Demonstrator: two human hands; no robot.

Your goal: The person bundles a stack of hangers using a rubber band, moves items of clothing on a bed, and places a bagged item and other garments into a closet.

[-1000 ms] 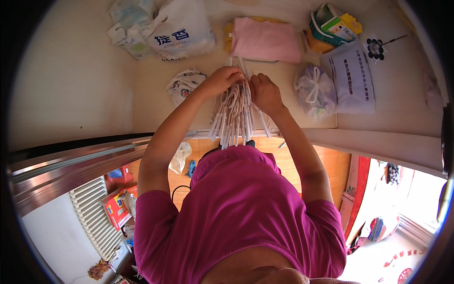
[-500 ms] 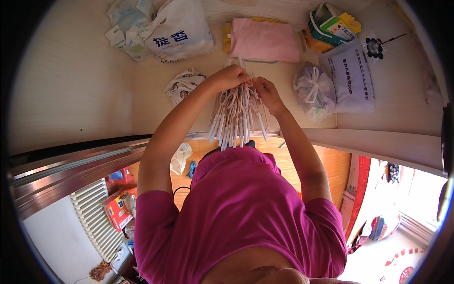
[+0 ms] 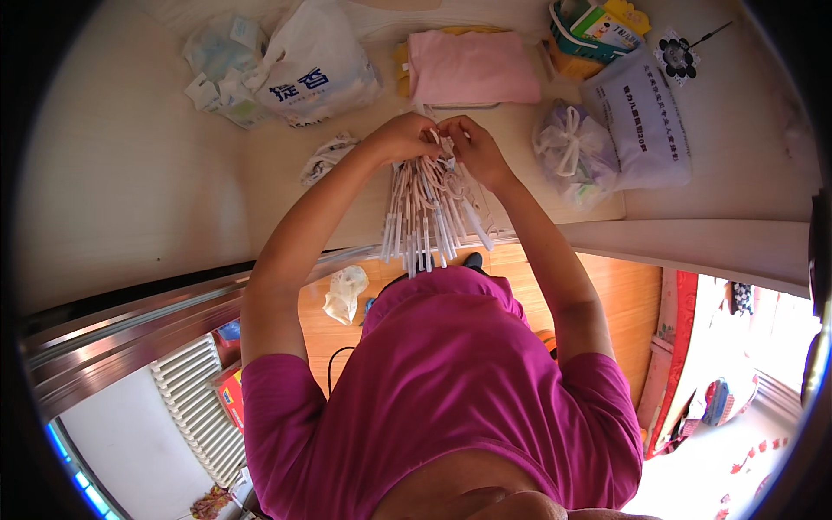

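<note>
A bundle of pale pink and white clothes hangers (image 3: 425, 204) hangs in front of my chest, its many white ends fanned out downward. My left hand (image 3: 409, 139) is closed around the top of the bundle, where the hooks appear to gather. Close beside it, my right hand (image 3: 475, 152) bends its fingers in a pinch at the same spot, fingertips almost touching the left hand. What exactly lies between the right fingertips is too small to make out.
On the pale shelf stand a white plastic bag (image 3: 321, 69), a folded pink cloth (image 3: 472, 68), a tied clear bag (image 3: 572, 152), a pale printed pouch (image 3: 641, 121) and a green basket (image 3: 579, 39). A metal track (image 3: 130, 325) edges the left. A plastic bag (image 3: 345, 295) lies on the wooden floor.
My right hand has moved up and left, closer to my left hand at the top of the hangers. The whole view has shifted slightly.
</note>
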